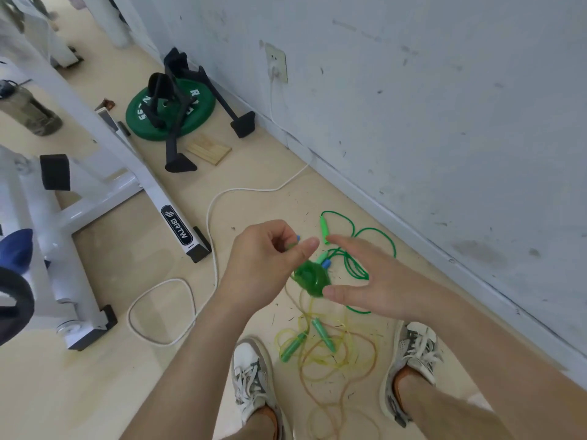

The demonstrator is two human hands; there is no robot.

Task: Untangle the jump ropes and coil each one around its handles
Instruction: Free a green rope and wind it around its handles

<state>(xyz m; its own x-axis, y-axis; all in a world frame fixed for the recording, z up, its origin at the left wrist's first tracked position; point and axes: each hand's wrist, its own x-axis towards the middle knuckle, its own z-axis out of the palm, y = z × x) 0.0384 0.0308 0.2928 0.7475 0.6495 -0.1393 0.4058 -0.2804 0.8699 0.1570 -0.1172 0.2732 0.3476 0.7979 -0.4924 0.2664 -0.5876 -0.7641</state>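
My left hand is closed around a coiled green jump rope bundle with blue handle tips, which hangs just below my fingers. My right hand is spread open beside the bundle, thumb right under it, holding nothing. On the floor behind lies a bright green jump rope in loose loops with a green handle. Between my shoes lies a tangled yellow and amber rope with two green handles.
A grey wall with a baseboard runs along the right. A white power cable loops over the floor from a wall socket. A white exercise machine frame stands at left, with a green weight plate and black stands behind.
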